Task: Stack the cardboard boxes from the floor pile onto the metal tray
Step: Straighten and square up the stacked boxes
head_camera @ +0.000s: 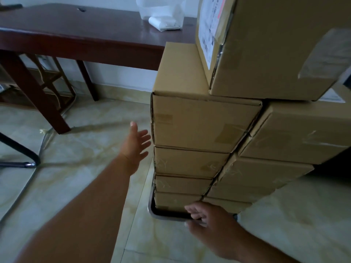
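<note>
Stiff taped boxes (191,124) stack tall, likely top-heavy; right hand (207,219) grips tray (152,209) rim, left hand (136,143) spread wide.

Brown taped cardboard boxes (191,122) stacked high, two columns, on floor-level metal tray (152,209)

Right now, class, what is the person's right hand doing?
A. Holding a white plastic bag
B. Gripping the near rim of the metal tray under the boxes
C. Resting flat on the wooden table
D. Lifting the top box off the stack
B: the right hand curls its fingers over the near rim of the metal tray beneath the stacked cardboard boxes.
</note>
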Motion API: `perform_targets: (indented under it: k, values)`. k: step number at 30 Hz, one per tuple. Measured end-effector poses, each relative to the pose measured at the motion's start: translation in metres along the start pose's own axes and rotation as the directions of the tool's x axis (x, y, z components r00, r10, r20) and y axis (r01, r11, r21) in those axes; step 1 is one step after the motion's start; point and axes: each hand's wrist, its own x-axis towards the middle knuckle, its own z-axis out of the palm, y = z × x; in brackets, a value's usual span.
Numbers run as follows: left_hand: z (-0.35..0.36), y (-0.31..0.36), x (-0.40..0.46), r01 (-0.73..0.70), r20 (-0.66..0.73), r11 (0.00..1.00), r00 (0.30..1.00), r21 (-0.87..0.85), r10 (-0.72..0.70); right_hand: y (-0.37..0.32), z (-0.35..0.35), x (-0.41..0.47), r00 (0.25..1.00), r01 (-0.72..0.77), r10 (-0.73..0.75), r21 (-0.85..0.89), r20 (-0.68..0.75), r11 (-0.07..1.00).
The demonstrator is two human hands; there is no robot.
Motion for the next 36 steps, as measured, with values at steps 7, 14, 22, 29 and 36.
perform_targets:
  k: [7, 14, 22, 29, 36]
  values:
    - [0.007, -0.011, -0.074, 0.118, -0.121, 0.993, 0.986, 0.0, -0.117, 0.053, -0.084, -0.067, 0.968, -0.245, 0.245, 0.001, -0.056, 0.969]
    - [0.031, -0.033, -0.083, 0.139, -0.086, 0.99, 0.986, -0.022, -0.14, 0.101, -0.146, -0.039, 0.736, -0.269, 0.645, 0.786, -0.205, 0.557]
    - [0.042, -0.042, -0.073, 0.079, 0.035, 0.997, 0.996, 0.005, -0.079, 0.069, -0.147, -0.026, 0.926, -0.069, 0.361, 0.89, -0.11, 0.45]
    - [0.043, -0.04, -0.077, 0.085, 0.028, 0.996, 0.996, 0.028, -0.086, 0.063, -0.127, -0.02, 0.941, -0.107, 0.331, 0.865, -0.072, 0.491]
    - [0.049, -0.04, -0.084, 0.089, -0.031, 0.996, 0.996, -0.009, -0.089, 0.06, -0.121, -0.017, 0.941, -0.1, 0.33, 0.871, -0.075, 0.482]
